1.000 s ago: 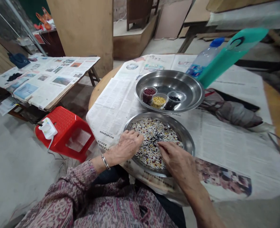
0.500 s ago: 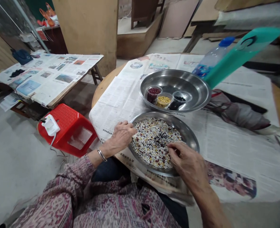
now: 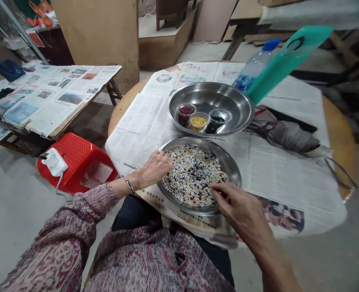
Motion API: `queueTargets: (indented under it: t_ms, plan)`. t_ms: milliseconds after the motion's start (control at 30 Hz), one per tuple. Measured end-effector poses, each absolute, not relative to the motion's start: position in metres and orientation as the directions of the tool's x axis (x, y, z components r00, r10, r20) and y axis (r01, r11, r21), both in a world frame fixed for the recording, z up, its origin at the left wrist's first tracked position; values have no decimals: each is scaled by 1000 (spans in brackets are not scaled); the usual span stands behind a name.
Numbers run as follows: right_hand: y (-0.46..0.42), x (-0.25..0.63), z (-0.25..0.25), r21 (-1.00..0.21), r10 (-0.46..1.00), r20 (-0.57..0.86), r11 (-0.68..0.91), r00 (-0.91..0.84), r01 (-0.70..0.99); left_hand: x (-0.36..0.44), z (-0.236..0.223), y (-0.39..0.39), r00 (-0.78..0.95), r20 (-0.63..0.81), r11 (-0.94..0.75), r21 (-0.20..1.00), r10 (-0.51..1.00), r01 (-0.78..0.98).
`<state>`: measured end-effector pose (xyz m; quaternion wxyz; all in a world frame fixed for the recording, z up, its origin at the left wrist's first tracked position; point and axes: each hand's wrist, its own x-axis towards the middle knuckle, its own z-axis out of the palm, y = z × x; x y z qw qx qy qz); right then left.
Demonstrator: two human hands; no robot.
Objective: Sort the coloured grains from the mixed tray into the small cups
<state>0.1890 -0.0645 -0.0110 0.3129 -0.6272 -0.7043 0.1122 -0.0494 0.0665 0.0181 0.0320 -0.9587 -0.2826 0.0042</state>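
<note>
A shallow metal basin point(image 3: 235, 170) in front of me holds mixed grains point(image 3: 194, 174): white grains with red, yellow and black beans among them. My left hand point(image 3: 156, 167) is curled closed at the basin's left rim; whatever its fingers hold is hidden. Over the right side of the grains, my right hand point(image 3: 232, 198) has thumb and forefinger drawn into a pinch close to the surface. Anything between those fingertips is too small to make out. Behind stands a larger metal basin point(image 3: 237, 109) with clear cups of red beans point(image 3: 185, 113), yellow beans point(image 3: 198, 122) and black beans point(image 3: 217, 121).
Newspaper point(image 3: 136, 125) covers the round table. A plastic bottle point(image 3: 255, 67) with a blue cap, a green folder-like sheet point(image 3: 289, 65) and a folded grey umbrella point(image 3: 289, 132) lie beyond the basins. At left are a red stool point(image 3: 78, 158) bearing a power strip point(image 3: 55, 162), and another papered table point(image 3: 54, 93).
The whole view has shifted, so the table and basins sit slightly further left and higher. My hands stay at the same basin, the left one a little more tightly curled.
</note>
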Motion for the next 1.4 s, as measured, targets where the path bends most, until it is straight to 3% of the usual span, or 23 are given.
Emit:
queueTargets:
  t_ms: [67,100,167,233,300,333,400,500,567,633,733,833,900,967,1033,1100,1133,1200,1233,1400]
  plan:
    - [-63,185,-11,-512,952,295,227,-79,828,-48,19,66,823,27,-823,7,568,568]
    - [-61,181,-11,-493,950,296,241,-100,836,-46,20,65,802,45,-802,97,595,590]
    - [-57,174,-13,-433,947,289,261,-142,863,-41,24,60,720,74,-685,389,690,616]
    - [-51,167,-16,-341,951,252,259,-178,904,-35,30,53,606,11,-410,746,796,525]
    - [-48,162,-18,-264,955,214,261,-207,928,-30,35,44,526,-167,-1,953,834,304]
    - [-47,161,-19,-247,954,211,264,-214,932,-27,37,41,520,-269,202,962,811,183]
    - [-48,161,-18,-260,950,242,261,-199,930,-23,38,37,532,-426,502,865,732,2]
    - [-52,167,-13,-325,945,308,212,-109,922,-18,33,35,539,-512,611,792,669,-7]
    - [-55,172,-10,-368,945,326,153,-27,917,-14,27,35,537,-428,423,895,727,140]
    - [-57,175,-8,-404,945,325,103,37,909,-10,18,35,592,-233,33,944,772,329]
    - [-57,177,-9,-435,948,306,61,83,898,-2,5,31,721,-26,-495,710,692,501]
    - [-57,177,-11,-448,952,285,31,110,893,3,-1,25,776,-9,-670,499,631,550]
    - [-57,177,-11,-476,951,285,35,117,879,4,1,22,762,15,-667,496,647,556]
    - [-57,177,-9,-510,948,296,52,118,858,2,9,19,707,74,-602,592,703,536]
    - [-56,177,-7,-516,948,295,50,122,855,-3,19,19,609,78,-439,766,790,471]
    - [-53,176,-6,-501,950,283,26,135,865,-9,28,21,502,-85,-80,951,861,298]
    - [-52,176,-5,-500,952,272,13,143,866,-12,32,23,471,-225,164,972,853,166]
    - [-47,175,-5,-534,957,244,-1,155,846,-18,36,27,478,-452,547,834,753,-73]
    - [-45,175,-4,-567,960,228,-4,161,824,-20,36,29,489,-510,645,748,708,-154]
    - [-44,169,6,-759,966,150,-25,212,651,-14,31,28,484,-592,754,599,644,-269]
